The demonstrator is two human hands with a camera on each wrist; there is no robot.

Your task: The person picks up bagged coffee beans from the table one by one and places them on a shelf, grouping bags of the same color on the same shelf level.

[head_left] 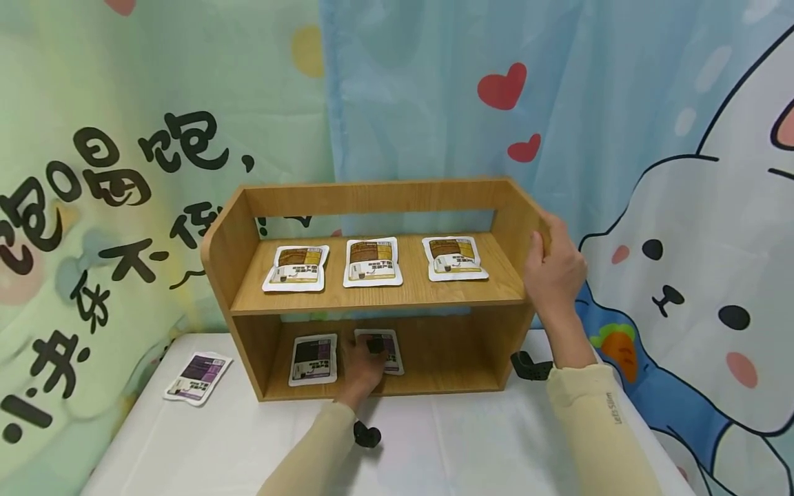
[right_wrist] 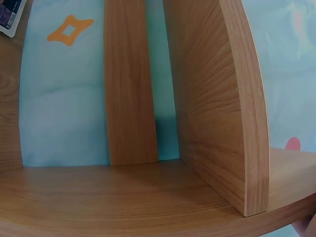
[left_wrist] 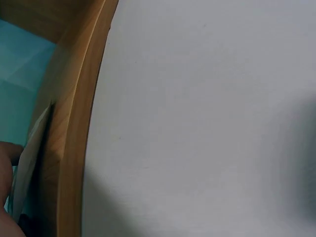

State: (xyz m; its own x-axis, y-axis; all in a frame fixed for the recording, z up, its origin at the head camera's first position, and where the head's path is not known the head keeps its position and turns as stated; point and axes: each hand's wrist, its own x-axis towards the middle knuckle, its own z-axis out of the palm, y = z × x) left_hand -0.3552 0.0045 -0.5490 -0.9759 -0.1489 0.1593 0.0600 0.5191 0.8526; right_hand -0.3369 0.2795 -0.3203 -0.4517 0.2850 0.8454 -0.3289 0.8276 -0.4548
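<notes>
A two-tier wooden shelf [head_left: 372, 300] stands on the white table. In its lower tier my left hand [head_left: 362, 368] pinches a purple-and-white pouch [head_left: 392, 353], partly covering it. The left wrist view shows the same pouch [left_wrist: 28, 165] tilted off the wood, with part of the hand at the frame's left edge. To its left lies another purple-and-white pouch [head_left: 313, 360]. My right hand [head_left: 555, 269] grips the shelf's right side panel, fingers wrapped over its outer edge. In the right wrist view that hand shows only as a sliver at the lower right corner.
On the upper tier lie three brown-and-white pouches [head_left: 372, 263], spaced apart. One more purple pouch [head_left: 198, 378] rests on the white table [head_left: 434, 448], left of the shelf. Printed curtains [head_left: 409, 89] hang close behind and at both sides.
</notes>
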